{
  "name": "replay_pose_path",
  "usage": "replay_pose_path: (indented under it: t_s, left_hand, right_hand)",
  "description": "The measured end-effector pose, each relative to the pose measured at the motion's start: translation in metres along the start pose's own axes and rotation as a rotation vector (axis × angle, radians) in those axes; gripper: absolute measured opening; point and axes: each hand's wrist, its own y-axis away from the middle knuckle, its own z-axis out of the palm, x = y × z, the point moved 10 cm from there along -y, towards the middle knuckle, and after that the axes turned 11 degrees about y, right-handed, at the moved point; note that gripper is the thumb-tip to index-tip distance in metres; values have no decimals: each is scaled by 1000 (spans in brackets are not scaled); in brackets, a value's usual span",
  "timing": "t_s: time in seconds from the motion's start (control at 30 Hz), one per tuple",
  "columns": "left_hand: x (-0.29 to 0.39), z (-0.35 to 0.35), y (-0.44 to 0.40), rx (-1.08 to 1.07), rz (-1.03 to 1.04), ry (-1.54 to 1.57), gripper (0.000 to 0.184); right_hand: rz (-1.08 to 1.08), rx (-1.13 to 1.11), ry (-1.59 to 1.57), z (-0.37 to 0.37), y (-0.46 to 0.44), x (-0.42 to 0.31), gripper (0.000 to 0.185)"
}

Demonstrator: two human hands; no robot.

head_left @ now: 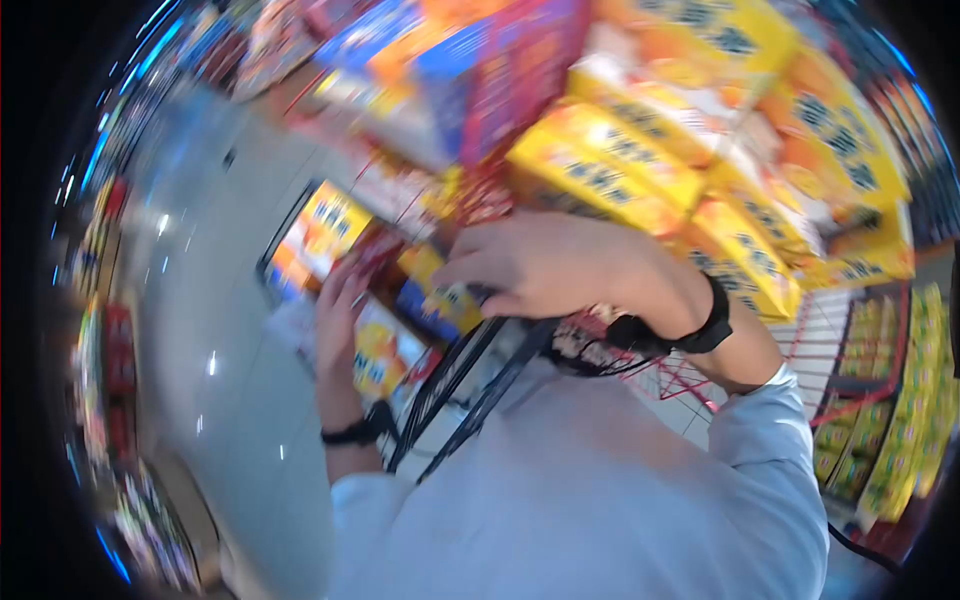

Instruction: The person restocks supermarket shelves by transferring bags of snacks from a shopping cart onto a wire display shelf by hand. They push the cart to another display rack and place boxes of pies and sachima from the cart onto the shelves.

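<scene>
My left hand reaches over boxes in a black-framed cart, its blurred fingers apart beside a dark red packet. Yellow-and-white boxes lie below and to the right of it. My right hand is to the right, palm down, its fingers curled toward the thumb over the cart; what lies between them is too blurred to make out. Just above its knuckles are red packets. Both wrists wear black bands.
Stacked yellow boxes rise beyond my right hand, beside blurred blue, orange and red packages. A red wire rack and shelves of yellow-green packs stand at the right. Tiled floor and more shelves are at the left.
</scene>
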Motion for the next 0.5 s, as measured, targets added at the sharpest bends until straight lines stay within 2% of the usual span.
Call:
replay_pose_path:
  t_s: [0.03,0.13,0.17,0.27,0.33,0.37,0.4,0.43,0.5]
  left_hand:
    - [-21,-31,4,131,-52,-15,45]
    - [-118,-122,-7,305,-265,57,50]
    - [-128,-137,-2,431,-253,3,50]
    - [-196,-182,-9,480,-299,85,53]
    - [-228,-184,-9,457,-278,549,51]
    - [-243,-193,-8,480,-282,566,51]
    - [-261,-208,-2,601,-307,570,40]
    - [-283,-224,7,721,-336,572,32]
    - [-312,-237,18,789,-344,611,31]
  right_hand:
    - [-92,36,28,16,-21,-4,45]
    - [-44,-178,-3,75,-93,4,50]
    - [-19,-232,30,91,-113,9,52]
    - [50,-365,5,154,-170,25,56]
    - [89,-438,-30,205,-198,38,56]
    - [173,-471,-119,230,-208,49,60]
    - [261,-503,-208,254,-213,59,63]
    - [250,-528,-205,277,-216,61,63]
    - [394,-582,43,314,-209,85,72]
